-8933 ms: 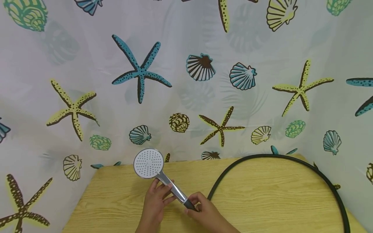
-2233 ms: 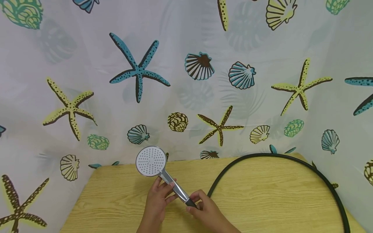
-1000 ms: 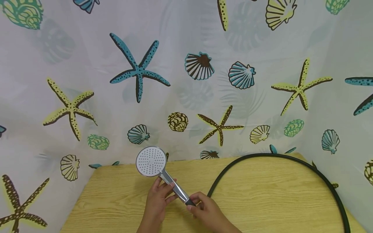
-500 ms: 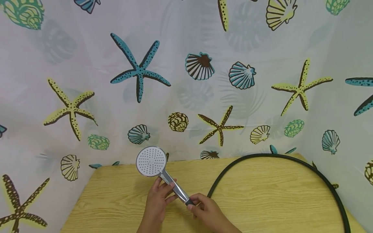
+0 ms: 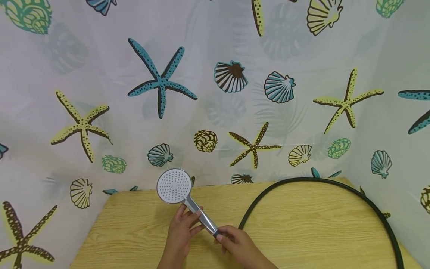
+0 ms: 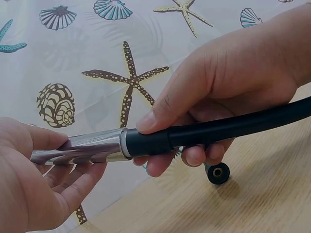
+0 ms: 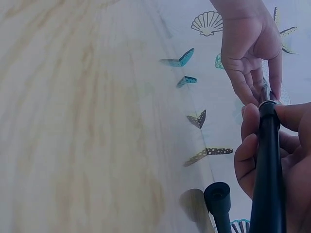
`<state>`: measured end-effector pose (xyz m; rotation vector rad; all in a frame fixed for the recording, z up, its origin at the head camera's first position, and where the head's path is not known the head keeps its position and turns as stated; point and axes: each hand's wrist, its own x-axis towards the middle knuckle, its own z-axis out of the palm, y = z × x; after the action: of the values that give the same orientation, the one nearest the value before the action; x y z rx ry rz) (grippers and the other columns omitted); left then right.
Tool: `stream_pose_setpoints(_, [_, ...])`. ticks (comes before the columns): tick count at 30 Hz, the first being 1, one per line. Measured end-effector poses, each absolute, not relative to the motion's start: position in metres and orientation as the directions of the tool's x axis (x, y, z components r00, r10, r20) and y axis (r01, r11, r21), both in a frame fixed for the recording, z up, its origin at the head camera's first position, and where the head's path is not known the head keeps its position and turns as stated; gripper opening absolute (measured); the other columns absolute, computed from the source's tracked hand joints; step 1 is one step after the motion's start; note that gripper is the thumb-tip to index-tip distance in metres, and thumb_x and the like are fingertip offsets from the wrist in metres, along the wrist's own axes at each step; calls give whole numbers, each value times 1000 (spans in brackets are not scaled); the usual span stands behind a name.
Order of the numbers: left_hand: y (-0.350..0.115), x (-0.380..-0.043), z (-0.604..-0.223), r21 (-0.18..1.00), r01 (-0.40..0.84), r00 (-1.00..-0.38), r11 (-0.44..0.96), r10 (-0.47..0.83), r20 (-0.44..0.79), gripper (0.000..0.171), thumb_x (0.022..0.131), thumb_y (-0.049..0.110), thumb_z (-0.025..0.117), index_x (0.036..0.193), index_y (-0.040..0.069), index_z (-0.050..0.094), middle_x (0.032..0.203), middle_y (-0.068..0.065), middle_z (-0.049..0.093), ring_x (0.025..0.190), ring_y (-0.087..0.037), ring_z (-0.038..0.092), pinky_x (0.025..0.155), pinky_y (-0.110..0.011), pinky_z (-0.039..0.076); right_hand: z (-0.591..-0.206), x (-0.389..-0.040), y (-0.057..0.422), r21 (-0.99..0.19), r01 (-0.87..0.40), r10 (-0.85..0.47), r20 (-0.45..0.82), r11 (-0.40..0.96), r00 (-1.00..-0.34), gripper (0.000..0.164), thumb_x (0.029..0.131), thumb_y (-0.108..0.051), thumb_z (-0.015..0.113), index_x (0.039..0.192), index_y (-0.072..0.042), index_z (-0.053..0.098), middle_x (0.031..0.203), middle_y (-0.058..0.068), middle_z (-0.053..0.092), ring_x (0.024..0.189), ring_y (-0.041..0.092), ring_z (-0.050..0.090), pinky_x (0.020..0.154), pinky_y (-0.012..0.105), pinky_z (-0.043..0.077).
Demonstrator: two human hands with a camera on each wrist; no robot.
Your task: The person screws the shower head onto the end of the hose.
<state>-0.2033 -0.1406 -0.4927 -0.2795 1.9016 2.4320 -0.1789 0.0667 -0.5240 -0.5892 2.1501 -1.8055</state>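
Note:
A shower head with a round white spray face point(image 5: 174, 186) and a chrome handle point(image 5: 201, 216) is held up over the table, tilted with its face at upper left. My left hand point(image 5: 180, 231) holds the handle, thumb on top and fingers beneath. With thumb and fingers, my right hand point(image 5: 239, 243) grips the black hose connector point(image 6: 148, 141) at the handle's lower end. A thin pale ring shows between chrome and connector in the left wrist view. From the connector the black hose point(image 7: 268, 189) runs back past my right palm.
The hose point(image 5: 304, 179) arcs across the right part of the wooden table point(image 5: 131, 228). Its other end point(image 6: 218, 173), a black fitting with a brass-coloured centre, shows beyond my right hand. A white curtain point(image 5: 201, 37) printed with starfish and shells surrounds the table's back and sides.
My right fingers have shifted round the connector and nearer the handle, covering more of the black part. The shower head sits slightly further right than in the oldest frame; my left hand keeps its hold.

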Motion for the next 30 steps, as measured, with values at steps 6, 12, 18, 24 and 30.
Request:
stream_pose_setpoints(6, [-141,-203,-492,957,-144,-983,-251,-75,-167,63,97,14,67,154,15,40,128,-10,68,104,-14,71,92,-39,63,-524,-178,66,-987,-112,-474,43,118,-879,33,107,-22,50,133,-4,61,113,21,70,75,8,64,68,21,52])
stream_pose_setpoints(12, [-141,-204,-493,956,-147,-983,-255,-72,-171,64,96,15,68,154,16,40,127,-9,69,103,-14,71,91,-38,63,-525,-177,67,-990,-97,-485,38,97,-874,34,108,-22,49,133,-3,60,114,23,70,75,8,64,66,17,48])
stream_pose_setpoints(18, [-141,-205,-493,953,-149,-981,-265,-79,-175,61,96,14,68,152,15,43,123,-5,70,101,-13,71,90,-38,63,-526,-179,66,-988,-93,-467,26,122,-884,32,106,-27,54,130,-9,63,111,16,72,71,9,63,61,18,49])
stream_pose_setpoints(24, [-141,-204,-492,953,-137,-984,-271,-74,-162,60,96,14,68,150,13,44,122,-5,71,100,-12,71,89,-38,63,-525,-180,64,-979,-114,-440,29,168,-898,31,100,-28,64,127,-12,64,107,11,69,72,9,63,62,19,54])
stream_pose_setpoints(30, [-141,-203,-492,951,-140,-983,-277,-74,-166,61,96,14,69,151,14,43,124,-6,70,101,-13,71,90,-39,63,-524,-180,63,-971,-128,-395,40,199,-918,33,96,-24,70,125,-12,60,114,9,64,82,10,66,69,20,56])
